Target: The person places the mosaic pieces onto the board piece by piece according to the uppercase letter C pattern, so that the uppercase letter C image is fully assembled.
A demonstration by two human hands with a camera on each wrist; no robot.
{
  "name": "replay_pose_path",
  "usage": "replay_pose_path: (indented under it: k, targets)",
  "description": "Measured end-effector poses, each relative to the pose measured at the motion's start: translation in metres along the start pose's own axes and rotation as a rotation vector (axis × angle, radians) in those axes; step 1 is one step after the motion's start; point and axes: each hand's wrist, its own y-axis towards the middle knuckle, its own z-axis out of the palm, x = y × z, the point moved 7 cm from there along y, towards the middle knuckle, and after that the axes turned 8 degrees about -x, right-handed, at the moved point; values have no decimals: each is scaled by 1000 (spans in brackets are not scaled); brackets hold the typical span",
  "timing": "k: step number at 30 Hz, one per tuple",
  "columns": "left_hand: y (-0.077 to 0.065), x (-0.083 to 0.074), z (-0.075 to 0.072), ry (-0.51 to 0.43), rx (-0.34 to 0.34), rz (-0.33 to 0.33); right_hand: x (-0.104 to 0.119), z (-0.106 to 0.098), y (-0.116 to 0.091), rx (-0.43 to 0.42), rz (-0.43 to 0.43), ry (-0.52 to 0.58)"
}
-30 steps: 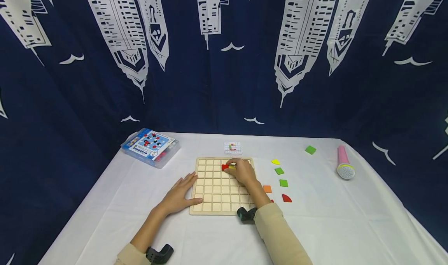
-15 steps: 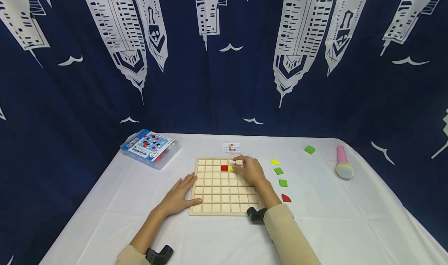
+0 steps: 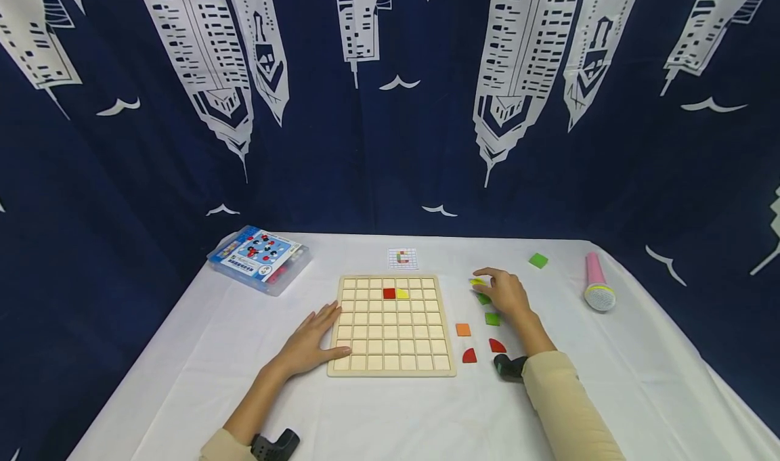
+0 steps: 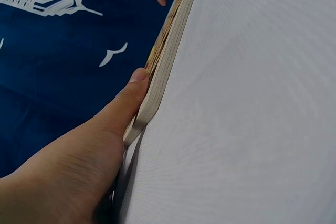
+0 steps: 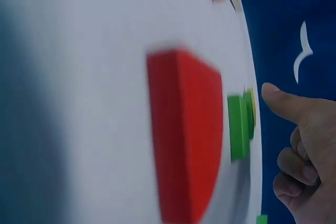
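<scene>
A wooden grid board (image 3: 393,373) lies on the white table, with a red square tile (image 3: 388,293) and a yellow quarter-round tile (image 3: 402,294) side by side in its upper cells. My left hand (image 3: 309,339) rests along the board's left edge, fingers stretched out. Its thumb (image 4: 128,95) lies on the board in the left wrist view. My right hand (image 3: 507,297) hovers over another yellow tile (image 3: 477,281), thumb and index finger apart on either side of it. Below that tile, a green tile (image 3: 483,299) is partly covered by the hand.
More loose tiles lie right of the board: a green one (image 3: 492,319), an orange square (image 3: 463,330), and red quarter-rounds (image 3: 497,346). A pattern card (image 3: 403,258) is behind the board. A plastic case (image 3: 258,259) stands back left; a pink microphone (image 3: 598,281) lies far right.
My right hand has let go of the yellow tile on the board, leaving it beside the red square, and has moved right to the other yellow tile. The left hand stays put.
</scene>
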Motion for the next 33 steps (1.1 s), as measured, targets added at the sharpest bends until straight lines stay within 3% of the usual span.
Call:
replay_pose_path:
  k: [7, 15, 33]
  targets:
    - [0, 1, 0, -2, -5, 2, -24, -8, 1, -17, 78, -73]
    - [0, -2, -2, -2, -25, 13, -35, -5, 8, -17, 66, -101]
    - [-1, 0, 0, -7, -12, 11, -15, 21, 16, 123, 62, -52]
